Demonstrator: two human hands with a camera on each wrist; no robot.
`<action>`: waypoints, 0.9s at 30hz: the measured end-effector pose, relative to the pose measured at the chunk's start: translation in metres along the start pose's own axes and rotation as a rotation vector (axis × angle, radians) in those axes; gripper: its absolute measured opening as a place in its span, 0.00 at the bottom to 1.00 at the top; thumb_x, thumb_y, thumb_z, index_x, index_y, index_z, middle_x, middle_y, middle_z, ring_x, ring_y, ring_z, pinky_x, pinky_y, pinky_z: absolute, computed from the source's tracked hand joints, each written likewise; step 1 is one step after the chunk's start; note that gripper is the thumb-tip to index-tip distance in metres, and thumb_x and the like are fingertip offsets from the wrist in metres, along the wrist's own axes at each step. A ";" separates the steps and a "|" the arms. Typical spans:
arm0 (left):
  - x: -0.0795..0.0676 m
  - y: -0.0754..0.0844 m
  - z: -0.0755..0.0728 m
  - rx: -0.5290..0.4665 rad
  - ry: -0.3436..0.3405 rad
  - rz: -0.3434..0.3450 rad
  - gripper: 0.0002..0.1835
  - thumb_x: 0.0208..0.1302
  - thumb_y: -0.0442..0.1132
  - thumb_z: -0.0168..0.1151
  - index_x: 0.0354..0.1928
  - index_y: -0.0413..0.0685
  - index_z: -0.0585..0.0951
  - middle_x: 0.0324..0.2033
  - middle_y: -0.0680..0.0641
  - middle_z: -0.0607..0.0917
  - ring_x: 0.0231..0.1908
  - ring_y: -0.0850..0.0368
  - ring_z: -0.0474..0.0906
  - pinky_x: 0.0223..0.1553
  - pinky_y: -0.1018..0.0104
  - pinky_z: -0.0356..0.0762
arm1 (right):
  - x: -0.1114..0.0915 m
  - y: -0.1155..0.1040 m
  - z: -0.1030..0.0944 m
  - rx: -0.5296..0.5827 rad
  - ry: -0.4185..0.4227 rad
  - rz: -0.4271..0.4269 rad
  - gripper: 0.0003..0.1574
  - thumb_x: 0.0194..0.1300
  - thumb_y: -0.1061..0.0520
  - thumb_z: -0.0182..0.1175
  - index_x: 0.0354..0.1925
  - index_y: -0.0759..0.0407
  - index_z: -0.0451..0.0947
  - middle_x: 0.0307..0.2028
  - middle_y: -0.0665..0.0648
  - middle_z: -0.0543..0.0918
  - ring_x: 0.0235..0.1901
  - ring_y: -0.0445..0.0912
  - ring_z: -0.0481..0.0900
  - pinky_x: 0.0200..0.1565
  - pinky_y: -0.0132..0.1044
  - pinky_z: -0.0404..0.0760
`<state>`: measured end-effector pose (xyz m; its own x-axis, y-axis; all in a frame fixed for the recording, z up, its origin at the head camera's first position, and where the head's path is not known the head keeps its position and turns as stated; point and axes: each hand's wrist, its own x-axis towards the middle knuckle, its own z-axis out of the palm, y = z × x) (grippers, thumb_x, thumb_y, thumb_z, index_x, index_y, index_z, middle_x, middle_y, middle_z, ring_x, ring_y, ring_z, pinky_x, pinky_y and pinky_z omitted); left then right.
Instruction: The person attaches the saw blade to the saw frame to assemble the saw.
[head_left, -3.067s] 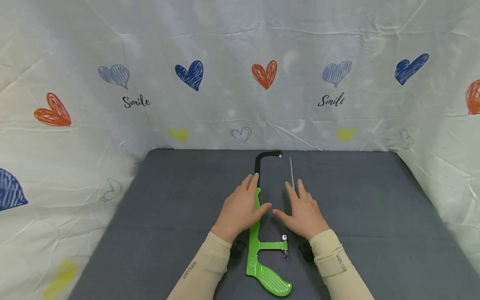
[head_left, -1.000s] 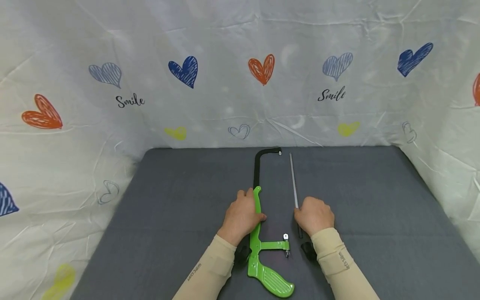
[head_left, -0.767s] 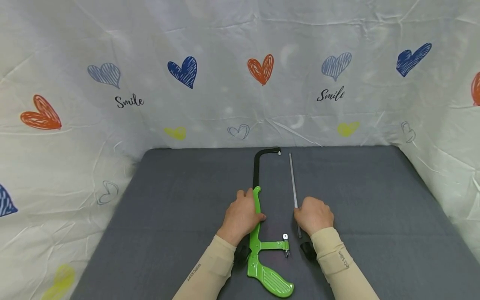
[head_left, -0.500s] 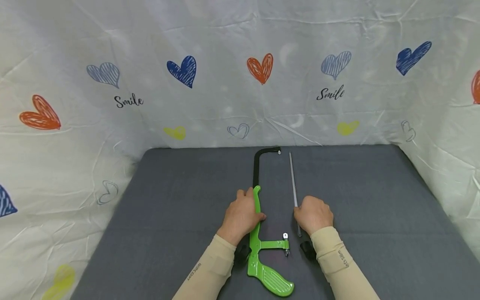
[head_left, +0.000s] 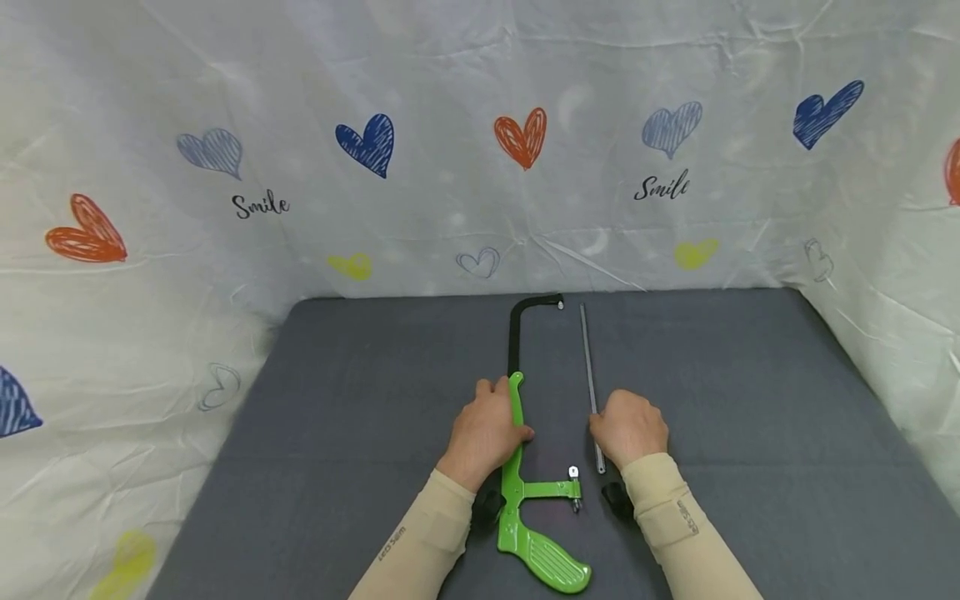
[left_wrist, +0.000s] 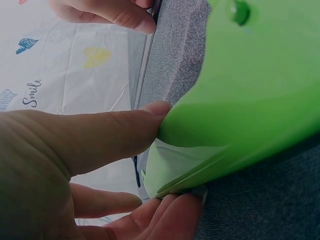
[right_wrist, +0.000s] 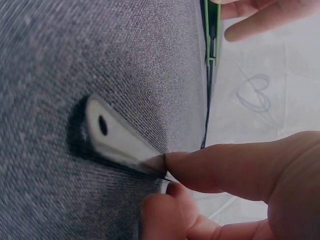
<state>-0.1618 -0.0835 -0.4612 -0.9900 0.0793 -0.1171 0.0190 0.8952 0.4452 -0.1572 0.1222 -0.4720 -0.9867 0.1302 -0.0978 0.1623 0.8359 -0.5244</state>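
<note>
A hacksaw frame (head_left: 511,467) with a green body, ribbed grip and black bent front bar lies on the dark grey table, with no blade mounted. My left hand (head_left: 483,433) grips its green spine, thumb on the inner side and fingers round the outer edge, as the left wrist view shows close up. To the right, a thin metal hacksaw blade (head_left: 588,358) runs roughly alongside the frame. My right hand (head_left: 628,429) pinches it near its lower end between thumb and curled fingers. In the right wrist view the blade's holed end (right_wrist: 117,132) sticks out toward the camera, apparently just above the cloth.
The frame's lower arm carries a metal blade clamp (head_left: 574,487), and a small pin (head_left: 560,306) sits at the black bar's tip. A dark grey cloth (head_left: 375,400) covers the table. White curtains (head_left: 450,192) printed with hearts hang behind and at both sides.
Three seconds ago both hands hovered with spread fingers over the frame and blade. The left hand has since gripped the frame and the right has pinched the blade. Little differs over the last second.
</note>
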 end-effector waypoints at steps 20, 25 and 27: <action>0.000 0.000 0.001 -0.001 -0.022 -0.011 0.44 0.61 0.43 0.83 0.74 0.31 0.73 0.60 0.32 0.77 0.34 0.40 0.85 0.36 0.51 0.86 | 0.002 0.002 -0.004 0.050 -0.087 0.008 0.22 0.72 0.56 0.68 0.20 0.52 0.78 0.16 0.49 0.73 0.17 0.45 0.71 0.22 0.38 0.67; 0.001 0.000 0.001 -0.009 -0.035 -0.015 0.42 0.62 0.43 0.83 0.73 0.33 0.75 0.58 0.34 0.76 0.31 0.43 0.83 0.34 0.53 0.84 | 0.002 0.004 -0.007 0.138 -0.166 0.021 0.11 0.73 0.56 0.69 0.32 0.57 0.84 0.23 0.54 0.84 0.22 0.46 0.83 0.27 0.40 0.75; 0.001 0.000 0.001 -0.012 -0.040 -0.016 0.42 0.62 0.43 0.82 0.73 0.33 0.75 0.58 0.34 0.76 0.31 0.44 0.83 0.33 0.53 0.84 | 0.003 0.005 -0.008 0.163 -0.183 0.023 0.14 0.74 0.56 0.69 0.29 0.56 0.81 0.23 0.54 0.83 0.22 0.46 0.83 0.27 0.39 0.74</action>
<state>-0.1628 -0.0832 -0.4619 -0.9836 0.0829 -0.1600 0.0012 0.8910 0.4540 -0.1599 0.1306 -0.4681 -0.9662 0.0375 -0.2551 0.1996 0.7350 -0.6480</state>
